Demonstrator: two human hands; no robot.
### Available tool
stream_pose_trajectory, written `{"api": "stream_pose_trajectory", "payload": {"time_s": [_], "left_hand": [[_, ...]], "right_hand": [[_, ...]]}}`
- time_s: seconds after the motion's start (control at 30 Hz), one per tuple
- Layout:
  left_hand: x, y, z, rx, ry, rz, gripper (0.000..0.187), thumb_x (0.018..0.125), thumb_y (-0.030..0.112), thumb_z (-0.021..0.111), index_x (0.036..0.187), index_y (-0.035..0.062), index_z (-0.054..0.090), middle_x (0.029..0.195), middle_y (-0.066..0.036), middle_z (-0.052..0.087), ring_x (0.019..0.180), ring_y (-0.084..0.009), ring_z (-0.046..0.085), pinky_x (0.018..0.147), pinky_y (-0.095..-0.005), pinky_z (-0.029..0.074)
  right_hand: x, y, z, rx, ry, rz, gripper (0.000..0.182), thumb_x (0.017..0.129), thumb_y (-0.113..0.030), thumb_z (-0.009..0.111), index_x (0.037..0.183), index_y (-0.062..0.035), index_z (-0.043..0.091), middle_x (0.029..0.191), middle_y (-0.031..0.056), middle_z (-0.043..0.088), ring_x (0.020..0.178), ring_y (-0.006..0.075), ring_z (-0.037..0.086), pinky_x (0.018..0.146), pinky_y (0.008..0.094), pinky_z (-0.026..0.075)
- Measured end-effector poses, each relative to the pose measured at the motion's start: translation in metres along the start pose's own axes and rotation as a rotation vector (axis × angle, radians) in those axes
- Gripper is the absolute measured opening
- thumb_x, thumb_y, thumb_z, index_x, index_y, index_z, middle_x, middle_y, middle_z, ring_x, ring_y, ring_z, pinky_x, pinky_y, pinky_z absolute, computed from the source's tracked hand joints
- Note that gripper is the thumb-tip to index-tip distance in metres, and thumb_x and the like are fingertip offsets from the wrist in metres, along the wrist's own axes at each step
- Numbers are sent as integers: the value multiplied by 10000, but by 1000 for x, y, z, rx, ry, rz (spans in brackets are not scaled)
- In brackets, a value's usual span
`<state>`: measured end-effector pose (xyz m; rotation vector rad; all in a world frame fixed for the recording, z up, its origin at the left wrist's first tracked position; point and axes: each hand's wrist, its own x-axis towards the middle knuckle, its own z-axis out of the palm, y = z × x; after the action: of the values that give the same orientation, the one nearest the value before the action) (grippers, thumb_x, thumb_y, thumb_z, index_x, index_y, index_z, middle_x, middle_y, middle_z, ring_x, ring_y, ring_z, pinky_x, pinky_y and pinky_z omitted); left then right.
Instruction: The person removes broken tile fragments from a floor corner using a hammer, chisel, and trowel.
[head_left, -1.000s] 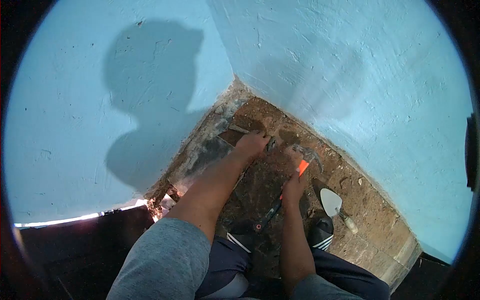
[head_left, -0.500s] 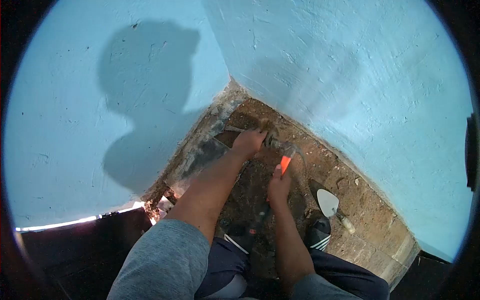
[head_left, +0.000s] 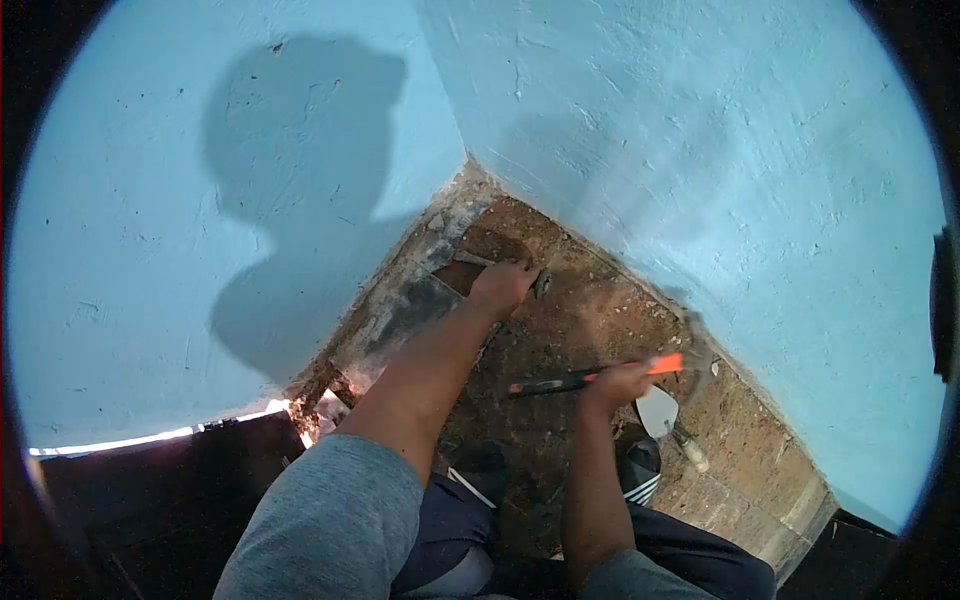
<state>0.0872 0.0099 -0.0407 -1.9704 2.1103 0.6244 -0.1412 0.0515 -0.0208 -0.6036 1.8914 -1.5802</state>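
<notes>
My left hand (head_left: 505,288) is closed round a metal chisel (head_left: 472,259), low against the dug-up floor in the corner. The chisel's narrow blade points left, and its dark butt end shows to the right of my fingers. My right hand (head_left: 614,385) grips a claw hammer (head_left: 668,364) by its orange and black handle. Its head, smeared by motion, is out to the right near the wall, well apart from the chisel. Just below the hammer, a trowel (head_left: 657,412) with a pale blade and light handle lies on the floor.
Two light-blue walls (head_left: 620,130) meet at the corner ahead. Bare brown soil and rubble (head_left: 590,300) cover the floor between them. Grey tiles (head_left: 415,310) run along the left wall. My shoes (head_left: 640,465) stand close behind the work area. Broken debris (head_left: 330,408) lies at left.
The hammer has swung away from the chisel's butt end, out to the right, and its handle now lies nearly level. My left hand stays in place on the chisel.
</notes>
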Motion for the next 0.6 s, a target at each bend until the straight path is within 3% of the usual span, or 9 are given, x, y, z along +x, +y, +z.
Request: {"api": "stream_pose_trajectory", "payload": {"time_s": [0.1,0.17,0.27,0.4,0.5,0.57,0.6], "left_hand": [[2,-3,4,34,44,38,598,868,125,669,1415,94,428,1381,-154,519,1204,-315,563,979,-421,504],[-1,1,-4,19,-46,40,560,866,128,662,1386,86,458,1347,-148,544,1173,-317,582,963,-423,512],[-1,0,-2,29,-68,25,503,878,174,660,1347,91,498,1292,-143,575,1169,-319,583,959,-431,512],[4,-4,20,80,51,25,445,893,300,672,1278,111,555,1204,-129,610,1181,-316,571,977,-441,498],[-6,6,-17,93,-138,45,435,961,178,539,1385,98,483,1319,-154,567,1140,-333,603,939,-473,535],[-6,6,-11,89,-102,23,410,963,182,539,1364,104,502,1308,-140,575,1182,-335,574,992,-502,490],[-4,5,-8,88,-81,14,398,964,183,539,1354,107,512,1302,-134,578,1202,-337,560,1019,-517,467]], "right_hand": [[-51,1,12,-593,-691,164,382,1037,-375,431,828,-62,492,686,28,471,605,166,490,531,360,393],[-50,29,6,-321,-843,441,392,1027,-397,458,990,-16,545,734,61,515,648,173,514,605,370,431],[-62,5,3,-242,-713,548,368,1027,-411,460,831,-101,485,659,16,444,542,132,448,506,303,359],[-52,20,-5,-124,-509,525,390,1030,-422,449,827,-89,473,646,8,420,528,144,441,507,317,363],[-34,26,-5,-31,-265,450,402,1031,-424,442,827,-79,469,647,9,428,532,150,448,517,332,381],[-26,18,-3,-14,-127,337,406,1030,-427,441,827,-76,470,653,16,447,534,155,457,524,338,394],[-31,21,1,-21,-133,397,413,1027,-435,444,829,-74,474,655,19,456,539,157,464,528,339,396]]}}
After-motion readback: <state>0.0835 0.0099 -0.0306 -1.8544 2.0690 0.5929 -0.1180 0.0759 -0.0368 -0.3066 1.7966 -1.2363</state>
